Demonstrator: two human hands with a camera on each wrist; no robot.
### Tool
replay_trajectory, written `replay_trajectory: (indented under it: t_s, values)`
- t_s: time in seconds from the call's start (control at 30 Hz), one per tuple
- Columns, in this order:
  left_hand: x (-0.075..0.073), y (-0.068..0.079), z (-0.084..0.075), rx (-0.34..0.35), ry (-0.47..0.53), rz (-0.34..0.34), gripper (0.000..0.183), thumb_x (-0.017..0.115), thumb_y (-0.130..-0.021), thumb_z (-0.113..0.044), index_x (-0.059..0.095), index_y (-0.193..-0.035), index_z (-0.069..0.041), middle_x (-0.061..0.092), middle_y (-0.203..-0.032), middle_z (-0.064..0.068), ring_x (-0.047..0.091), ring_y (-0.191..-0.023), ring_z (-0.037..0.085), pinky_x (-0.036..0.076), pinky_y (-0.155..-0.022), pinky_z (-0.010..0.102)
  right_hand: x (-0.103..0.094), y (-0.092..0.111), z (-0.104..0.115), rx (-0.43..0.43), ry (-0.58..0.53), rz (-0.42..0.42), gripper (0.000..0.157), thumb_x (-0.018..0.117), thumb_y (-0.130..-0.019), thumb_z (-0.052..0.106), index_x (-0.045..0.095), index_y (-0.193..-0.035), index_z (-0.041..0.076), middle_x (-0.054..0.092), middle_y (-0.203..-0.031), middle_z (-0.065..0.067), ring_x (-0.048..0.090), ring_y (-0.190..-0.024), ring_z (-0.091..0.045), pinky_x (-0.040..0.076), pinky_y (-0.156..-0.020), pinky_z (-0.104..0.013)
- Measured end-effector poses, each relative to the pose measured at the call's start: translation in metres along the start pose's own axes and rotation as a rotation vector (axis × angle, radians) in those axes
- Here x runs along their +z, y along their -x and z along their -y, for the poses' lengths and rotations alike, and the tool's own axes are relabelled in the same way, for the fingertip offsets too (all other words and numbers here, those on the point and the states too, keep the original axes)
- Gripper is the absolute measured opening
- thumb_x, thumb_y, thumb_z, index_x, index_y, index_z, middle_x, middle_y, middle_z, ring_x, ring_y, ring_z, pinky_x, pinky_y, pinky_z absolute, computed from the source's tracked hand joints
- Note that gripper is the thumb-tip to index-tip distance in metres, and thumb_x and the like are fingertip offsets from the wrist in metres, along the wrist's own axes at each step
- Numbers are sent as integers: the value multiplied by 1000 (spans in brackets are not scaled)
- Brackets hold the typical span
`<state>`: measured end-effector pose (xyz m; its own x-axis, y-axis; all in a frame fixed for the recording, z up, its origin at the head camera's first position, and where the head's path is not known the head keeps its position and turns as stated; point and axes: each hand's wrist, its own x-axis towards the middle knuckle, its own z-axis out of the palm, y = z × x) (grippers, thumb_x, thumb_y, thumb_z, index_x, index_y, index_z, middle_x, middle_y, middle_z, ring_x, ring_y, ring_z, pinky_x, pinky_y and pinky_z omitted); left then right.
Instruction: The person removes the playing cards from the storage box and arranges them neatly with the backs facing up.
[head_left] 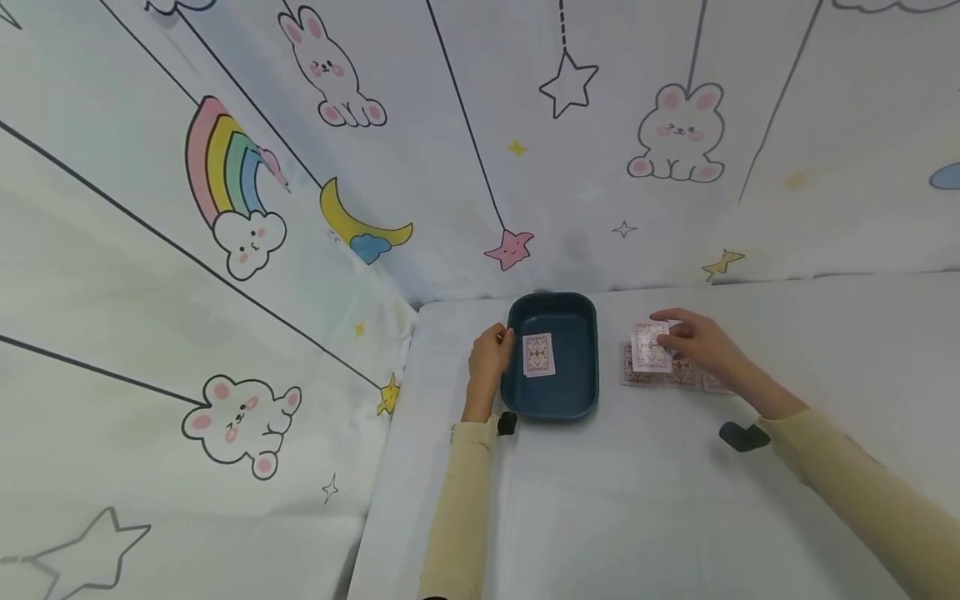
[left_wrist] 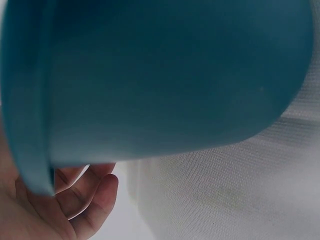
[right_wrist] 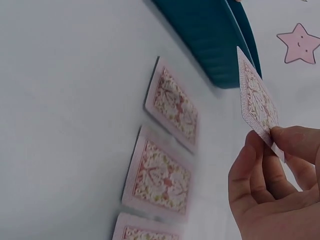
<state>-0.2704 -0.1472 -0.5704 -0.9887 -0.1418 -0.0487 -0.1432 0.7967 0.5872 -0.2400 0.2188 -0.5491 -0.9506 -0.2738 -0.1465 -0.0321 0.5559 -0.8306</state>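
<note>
Card in right hand (free gap to tray rim).

In the head view I have soft, slightly grey light. The held card shines pale, and a faint shadow falls on the table toward four o'clock. My left wrist picture is dimmer: the tray is blurred, with washed-out white near seven o'clock. In the right wrist view, the lying cards look soft.
</note>
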Motion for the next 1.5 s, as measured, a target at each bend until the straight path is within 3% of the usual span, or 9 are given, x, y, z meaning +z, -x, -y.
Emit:
replay_trajectory:
  t_s: [0.37,0.77,1.07,1.37,1.5]
  values:
    - [0,0,-2,-9,-5,-3,29,50,-105,-37,61,-93,-12,60,-77,5,53,-62,17,36,-54,29,-14,12,-17,0,-24,-11,49,59,-102,22,46,-147,8,61,-111,-25,61,-88,-22,57,-75,-33]
    - [0,-1,1,0,-22,-3,30,49,-105,-37,61,-94,-12,60,-80,6,53,-65,18,36,-56,29,-27,25,-38,89,58,-20,51,57,-103,30,44,-148,10,56,-119,-26,52,-99,-32,49,-69,-32]
    - [3,-1,2,-11,-11,8,29,49,-106,-37,61,-95,-13,59,-79,6,52,-66,18,36,-56,28,-33,34,-54,122,45,-6,52,56,-104,32,42,-149,9,52,-129,-30,50,-111,-39,46,-75,-32]
    - [2,0,2,6,-10,-4,30,49,-105,-37,61,-92,-12,59,-77,5,51,-62,16,35,-53,28,-49,37,-79,115,64,2,54,56,-104,31,41,-150,7,52,-132,-34,55,-114,-43,51,-74,-25]
    - [2,0,2,19,-4,-8,30,50,-105,-36,61,-92,-12,60,-77,5,51,-61,16,35,-52,27,-59,41,-89,151,62,28,56,54,-104,31,37,-151,7,47,-135,-35,52,-117,-45,54,-82,-34]
